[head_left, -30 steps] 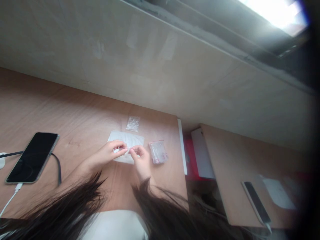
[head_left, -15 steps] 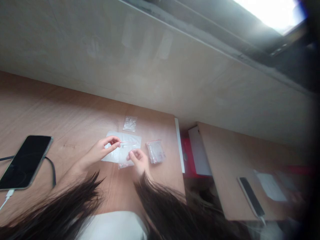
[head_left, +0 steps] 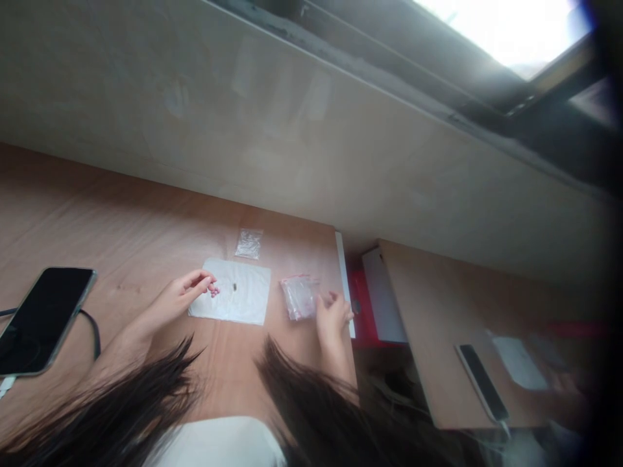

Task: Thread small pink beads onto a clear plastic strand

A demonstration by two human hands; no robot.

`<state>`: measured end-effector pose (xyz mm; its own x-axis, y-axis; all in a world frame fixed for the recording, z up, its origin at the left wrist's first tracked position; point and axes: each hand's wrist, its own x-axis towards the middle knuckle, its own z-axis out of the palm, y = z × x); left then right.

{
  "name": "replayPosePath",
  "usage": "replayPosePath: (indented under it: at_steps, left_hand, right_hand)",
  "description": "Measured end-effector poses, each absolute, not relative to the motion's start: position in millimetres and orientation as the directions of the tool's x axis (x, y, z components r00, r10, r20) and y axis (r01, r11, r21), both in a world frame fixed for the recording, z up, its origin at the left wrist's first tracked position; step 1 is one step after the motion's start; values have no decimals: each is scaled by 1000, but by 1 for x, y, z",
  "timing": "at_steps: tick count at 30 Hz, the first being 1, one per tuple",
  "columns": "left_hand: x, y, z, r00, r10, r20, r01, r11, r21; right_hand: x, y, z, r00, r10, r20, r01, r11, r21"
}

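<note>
Indoor desk workspace, whether home or office unclear; two wooden desks point(head_left: 136, 214) stand along a patchy wall point(head_left: 170, 136); bright window point(head_left: 516, 32) above; a phone point(head_left: 46, 318) lies on each desk.

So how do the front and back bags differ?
The front bag looks larger than the back bag. The front bag has a reddish edge; the back bag shows none. The front bag lies beside the right hand, the back bag beyond the white sheet. Both look clear.
</note>
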<state>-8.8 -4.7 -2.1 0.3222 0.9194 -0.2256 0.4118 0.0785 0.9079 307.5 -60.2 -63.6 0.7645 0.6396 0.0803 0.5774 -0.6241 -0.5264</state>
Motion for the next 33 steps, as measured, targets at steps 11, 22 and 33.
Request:
replayPosePath:
  at_steps: [11,22,33]
  left_hand:
    - [-18,-7,-10,285,932,-225,440,81,894]
    - [-50,4,-59,87,958,-275,473,203,857]
    - [-55,5,-76,187,955,-232,467,121,876]
  right_hand:
    - [272,-71,-78,617,785,50,683,-503,-530]
    - [211,-8,-39,398,899,184,797,-239,-555]
    - [167,51,-73,163,983,88,903,-112,-415]
